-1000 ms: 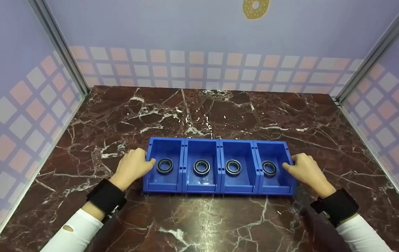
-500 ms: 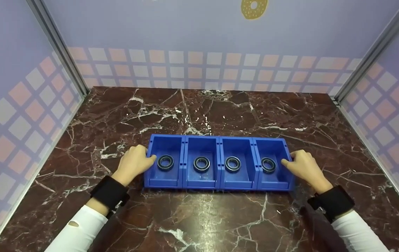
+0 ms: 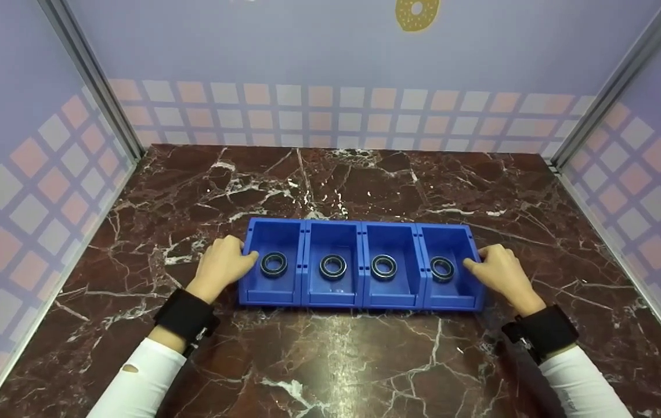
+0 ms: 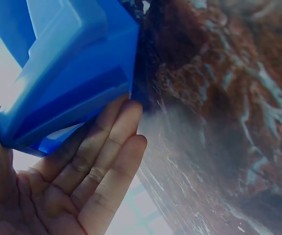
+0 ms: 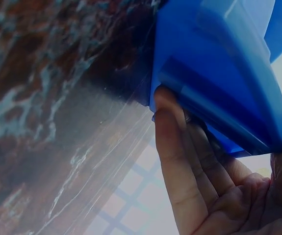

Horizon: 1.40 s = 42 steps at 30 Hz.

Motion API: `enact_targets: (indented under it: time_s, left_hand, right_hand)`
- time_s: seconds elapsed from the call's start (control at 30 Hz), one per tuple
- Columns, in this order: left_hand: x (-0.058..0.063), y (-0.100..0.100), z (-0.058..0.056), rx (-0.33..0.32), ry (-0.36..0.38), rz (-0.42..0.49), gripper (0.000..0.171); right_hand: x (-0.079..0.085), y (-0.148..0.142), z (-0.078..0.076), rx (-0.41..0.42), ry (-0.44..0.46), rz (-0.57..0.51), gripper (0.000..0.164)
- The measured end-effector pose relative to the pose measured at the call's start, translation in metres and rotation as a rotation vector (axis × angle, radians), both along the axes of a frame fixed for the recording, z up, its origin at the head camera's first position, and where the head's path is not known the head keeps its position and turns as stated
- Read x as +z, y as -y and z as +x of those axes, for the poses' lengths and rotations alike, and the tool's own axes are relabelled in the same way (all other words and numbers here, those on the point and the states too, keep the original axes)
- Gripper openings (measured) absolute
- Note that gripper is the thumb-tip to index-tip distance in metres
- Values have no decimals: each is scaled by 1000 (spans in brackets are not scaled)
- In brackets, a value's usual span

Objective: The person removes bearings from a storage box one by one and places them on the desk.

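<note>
A row of joined blue storage bins [image 3: 333,299] lies across the middle of the marble-patterned table. Each bin holds one dark ring-shaped bearing, such as the leftmost bearing [image 3: 274,265] and the rightmost bearing [image 3: 442,269]. My left hand [image 3: 223,261] grips the row's left end, thumb over the top edge. At the opposite end my right hand [image 3: 501,270] holds the outer wall the same way. In the left wrist view the fingers [image 4: 114,152] lie along the outside of the bin wall [image 4: 87,78]. The right wrist view shows fingers [image 5: 172,152] against the other end wall [image 5: 204,63].
The dark red marbled tabletop [image 3: 359,186] extends behind and in front of the bins. Lilac panels with a checked pattern enclose it, with a back wall [image 3: 330,58] and side walls. Black bands [image 3: 188,316] circle both wrists.
The bin row has slid a little away from me, toward the back wall, with both hands still gripping its ends. The bearings have travelled along inside their bins.
</note>
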<state>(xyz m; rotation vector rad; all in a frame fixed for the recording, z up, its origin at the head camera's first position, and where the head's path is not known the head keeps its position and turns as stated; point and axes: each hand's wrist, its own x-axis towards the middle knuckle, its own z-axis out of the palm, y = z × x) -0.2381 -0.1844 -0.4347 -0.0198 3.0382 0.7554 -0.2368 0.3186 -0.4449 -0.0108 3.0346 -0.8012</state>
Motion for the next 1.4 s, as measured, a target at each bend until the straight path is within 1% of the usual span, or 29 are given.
enact_targets:
  time_s: [0.13, 0.3, 0.4, 0.63, 0.87, 1.0, 1.13, 1.27, 1.4]
  left_hand:
    - [0, 0, -1, 8, -5, 5, 46]
    - [-2, 0, -2, 26, -20, 17, 47]
    - [-2, 0, -2, 37, -28, 22, 47]
    - [-5, -1, -6, 60, -48, 40, 46]
    - [-8, -1, -7, 83, -62, 55, 36]
    - [-7, -2, -8, 90, -57, 67, 35]
    - [-8, -2, -9, 103, -57, 74, 30]
    - [-8, -2, -10, 109, -57, 78, 31]
    - [-10, -2, -11, 111, -70, 84, 32]
  right_hand:
    - [1, 0, -1, 3, 5, 3, 32]
    - [2, 1, -3, 1, 14, -2, 27]
    - [2, 2, -4, -7, 17, -2, 27]
    - [0, 3, -6, -2, -16, -6, 28]
    - [-1, 3, -7, -22, -32, -14, 33]
    - [-1, 2, -8, -37, -36, -14, 32]
    - [-2, 3, -9, -43, -55, -1, 31]
    - [-2, 3, -11, -50, -71, 4, 30]
    - [-2, 4, -13, -61, -58, -5, 32]
